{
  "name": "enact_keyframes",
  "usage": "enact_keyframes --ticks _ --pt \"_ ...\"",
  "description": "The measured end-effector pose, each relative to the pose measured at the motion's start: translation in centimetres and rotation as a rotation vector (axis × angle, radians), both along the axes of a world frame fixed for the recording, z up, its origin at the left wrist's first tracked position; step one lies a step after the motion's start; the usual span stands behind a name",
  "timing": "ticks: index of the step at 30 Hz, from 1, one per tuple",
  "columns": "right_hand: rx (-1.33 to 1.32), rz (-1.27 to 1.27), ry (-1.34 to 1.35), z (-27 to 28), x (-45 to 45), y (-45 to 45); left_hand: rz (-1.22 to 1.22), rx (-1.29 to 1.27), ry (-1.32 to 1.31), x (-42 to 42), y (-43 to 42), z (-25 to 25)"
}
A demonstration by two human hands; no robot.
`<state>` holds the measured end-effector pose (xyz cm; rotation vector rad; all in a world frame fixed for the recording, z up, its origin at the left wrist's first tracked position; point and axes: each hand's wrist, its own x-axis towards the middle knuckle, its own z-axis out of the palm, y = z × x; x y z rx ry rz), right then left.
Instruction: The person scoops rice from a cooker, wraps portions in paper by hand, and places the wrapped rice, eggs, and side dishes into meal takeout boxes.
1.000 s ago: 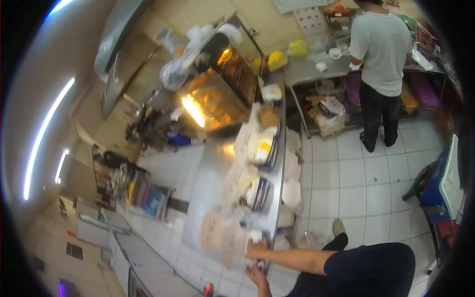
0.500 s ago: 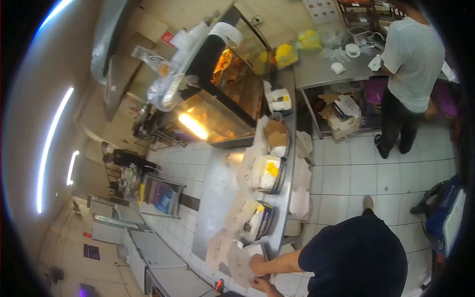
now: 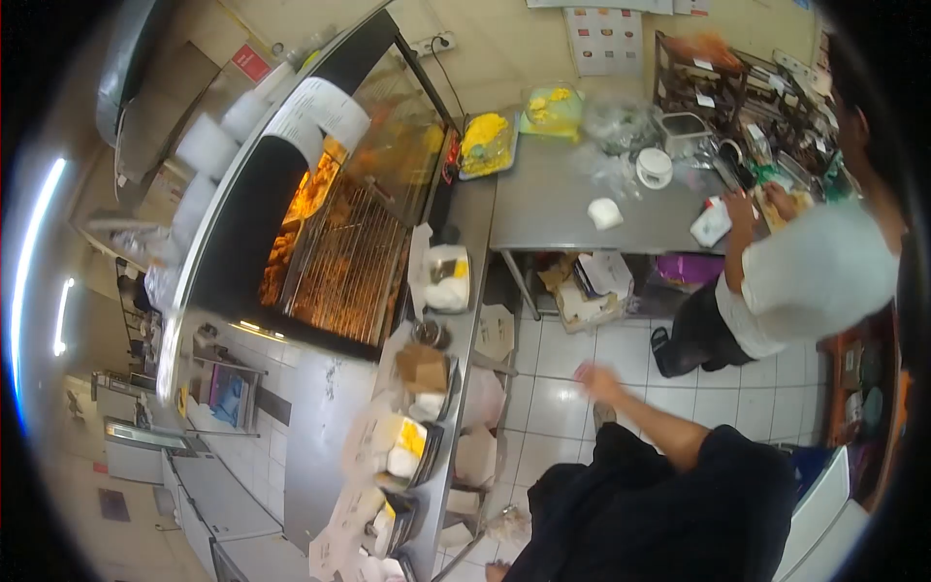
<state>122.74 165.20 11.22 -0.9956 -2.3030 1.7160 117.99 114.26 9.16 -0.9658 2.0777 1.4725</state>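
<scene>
Nearest, the left hand is mostly cut off at the bottom edge, so I cannot tell its grip; the right hand is a blur over the white-tiled floor, its grip too smeared to tell; to their left, pale cardboard boxes with dark sides stand in a row along the grey steel tabletop, lids folded back; working well here would mean keeping the black sleeve clear of those lids, and any box level and supported beneath, as the fillings look loose; a middle box shows a white mound beside yellow pieces; the next has a brown cardboard flap; the farthest box holds white, yellow and brown contents; beyond, a black-framed, glass-sided cabinet holds orange-brown food; farther, a shallow pale tray and greenish tub hold yellow food.
</scene>
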Motion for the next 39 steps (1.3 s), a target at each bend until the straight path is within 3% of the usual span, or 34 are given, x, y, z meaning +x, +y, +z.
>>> enact_keyframes --ticks 1,2,3,4,5,6,7,8,10,15,18,21,25,28,30,34,37,39 --pt "0.245 -0.308 0.017 2.1 -0.2 6.5 -0.06 0.048 -0.054 0.4 2.1 0.0" --pt "0.348 -0.45 0.189 7.5 -0.5 12.2 -0.13 0.087 -0.088 0.6 4.2 0.0" --pt "0.469 -0.578 0.114 9.6 -1.4 17.4 -0.218 0.124 -0.094 0.2 6.1 0.1" --pt "0.547 -0.622 0.283 14.4 -3.3 20.5 -0.29 0.156 -0.098 -0.2 7.9 0.6" --pt "0.513 -0.625 0.236 13.3 -4.9 25.5 -0.434 0.142 -0.023 -1.4 10.6 1.8" --pt "0.539 -0.553 0.342 13.0 -6.9 29.8 -0.721 -0.068 0.088 -4.1 14.3 3.2" --pt "0.436 -0.479 0.331 11.9 -9.1 34.1 -0.738 0.05 0.271 -6.5 19.4 7.4" --pt "0.375 -0.437 0.313 12.8 -12.3 35.3 -0.865 0.033 0.237 -9.3 23.4 11.6" --pt "0.265 -0.387 0.251 15.5 -16.7 37.1 -0.958 -0.001 0.202 -13.8 29.0 14.6" --pt "0.441 -0.291 0.13 11.2 -24.0 40.6 -0.818 0.261 0.404 -20.8 39.5 16.8" --pt "0.711 -0.273 -0.033 10.7 -26.1 42.8 -0.761 0.287 0.423 -23.4 42.5 17.5" --pt "1.004 -0.338 -0.163 6.0 -26.3 50.9 -0.786 0.201 0.456 -25.4 45.6 16.7" --pt "0.785 -0.431 -0.518 6.5 -27.9 53.2 -0.854 0.15 0.458 -26.9 47.9 18.4" --pt "0.878 -0.325 -0.45 4.6 -27.4 54.9 -0.848 0.17 0.427 -26.9 50.0 19.3" --pt "0.794 -0.362 -0.405 4.9 -26.9 55.7 -0.807 0.123 0.412 -26.8 51.7 21.1" --pt "0.869 -0.342 -0.061 13.3 -26.4 52.5 -0.731 0.213 0.369 -25.4 56.0 22.7" --pt "1.058 -0.302 0.153 20.5 -26.5 49.4 -0.83 0.203 0.546 -24.9 59.7 23.1" --pt "0.754 -0.119 0.416 22.1 -27.1 48.5 -1.003 -0.026 0.831 -25.4 63.2 27.0"
